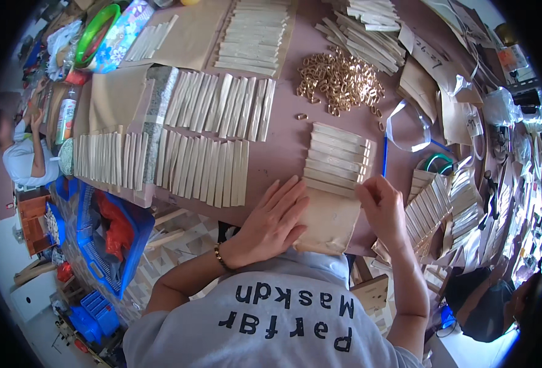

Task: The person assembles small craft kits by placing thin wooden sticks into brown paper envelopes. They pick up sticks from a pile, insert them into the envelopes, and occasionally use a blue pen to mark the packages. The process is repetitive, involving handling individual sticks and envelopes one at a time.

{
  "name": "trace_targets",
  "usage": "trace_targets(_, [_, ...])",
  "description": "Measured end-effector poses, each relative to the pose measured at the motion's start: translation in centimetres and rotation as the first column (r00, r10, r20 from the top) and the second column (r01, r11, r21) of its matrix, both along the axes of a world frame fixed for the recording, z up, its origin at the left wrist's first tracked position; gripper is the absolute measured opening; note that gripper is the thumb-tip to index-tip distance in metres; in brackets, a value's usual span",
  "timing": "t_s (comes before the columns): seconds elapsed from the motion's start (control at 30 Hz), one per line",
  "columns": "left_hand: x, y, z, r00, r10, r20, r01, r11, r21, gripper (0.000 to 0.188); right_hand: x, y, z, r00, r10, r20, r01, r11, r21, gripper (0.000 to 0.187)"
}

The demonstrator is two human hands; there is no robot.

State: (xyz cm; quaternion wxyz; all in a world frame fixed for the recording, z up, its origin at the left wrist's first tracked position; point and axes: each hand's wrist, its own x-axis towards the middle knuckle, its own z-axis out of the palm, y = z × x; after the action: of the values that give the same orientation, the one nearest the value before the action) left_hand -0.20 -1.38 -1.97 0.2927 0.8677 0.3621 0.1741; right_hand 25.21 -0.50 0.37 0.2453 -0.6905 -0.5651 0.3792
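A tan card point(327, 224) lies in front of me at the table's near edge, with several pale flat strips point(338, 161) laid in a row across its far part. My left hand point(277, 219) rests along the card's left side, fingers stretched out and holding nothing. At the right end of the nearest strip is my right hand point(381, 205), its fingers curled into a pinch. Whatever sits between those fingertips is hidden. Beyond the card, a heap of small gold-coloured metal loops point(344, 80) is spread on the table, a single loop point(301, 116) lying apart.
More pale strips lie in rows at left point(203, 168) and in a loose stack point(366, 40) at the back. Strip-covered cards point(430, 208) crowd the right side. A clear tape loop point(407, 126) stands nearby. A blue crate point(108, 245) is below left. Another person point(28, 147) sits far left.
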Motion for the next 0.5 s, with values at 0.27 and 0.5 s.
trace_targets(0.27, [-1.6,1.6,0.8,1.000,0.013,-0.008,-0.013,0.998,0.055,0.050,-2.4,0.4,-0.7,0.870,0.286,0.403,-0.445,0.806,0.390,0.046])
trace_targets(0.5, [-9.2,7.8,3.6,0.929,0.370,0.008,-0.352,0.877,0.326,0.059,-4.5,-0.8,-2.6,0.642,0.478,0.600,-0.655,0.748,0.105,0.071])
